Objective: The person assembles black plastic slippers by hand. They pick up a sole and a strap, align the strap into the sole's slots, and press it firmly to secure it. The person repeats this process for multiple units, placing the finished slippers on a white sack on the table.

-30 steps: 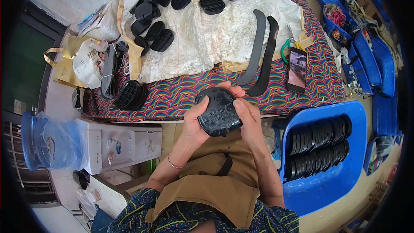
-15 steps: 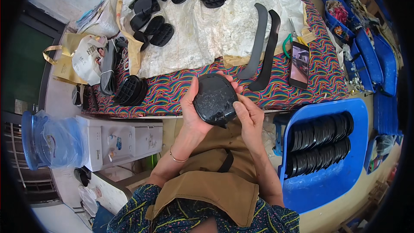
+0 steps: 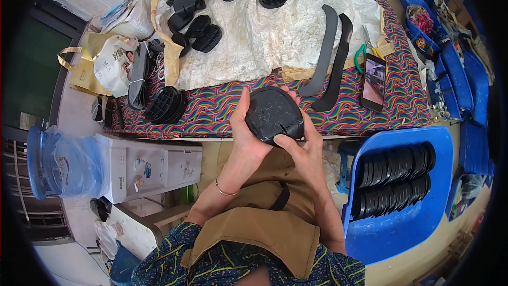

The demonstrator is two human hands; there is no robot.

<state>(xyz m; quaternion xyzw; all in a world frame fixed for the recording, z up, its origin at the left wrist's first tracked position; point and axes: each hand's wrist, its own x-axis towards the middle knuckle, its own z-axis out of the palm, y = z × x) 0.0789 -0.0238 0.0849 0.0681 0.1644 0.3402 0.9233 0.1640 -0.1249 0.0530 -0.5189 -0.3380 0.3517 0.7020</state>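
**Both hands on the black pad, now lifted to the desk's near edge**

Your left hand (image 3: 247,135) and right hand (image 3: 301,148) are both clamped on one round black rubber pad (image 3: 273,114). The left palm cups its left side with the fingers up along the rim; the right thumb presses on the lower right of its face, with the other fingers wrapped behind. You hold it over the front edge of the desk (image 3: 222,111), just above your brown apron (image 3: 264,222).

Compared with a second ago, the pad has come up from your lap toward the desk edge and has turned, so its flat, scuffed face with a small notch now looks up at you. My reading is that you are checking this face or working its edge, not setting it down yet.

To your right, beside the desk, a blue tub (image 3: 402,217) holds two rows of similar black discs on edge. To your left stand a white water dispenser (image 3: 153,164) and a blue water bottle (image 3: 63,161).

On the patterned cloth near the front right lies a phone (image 3: 373,82), with two long curved black strips (image 3: 330,55) just left of it. A ribbed black part (image 3: 166,105) stands near the front left. Toward the far edge, more black ribbed pads (image 3: 206,37) lie scattered on a pale sheet (image 3: 275,37).
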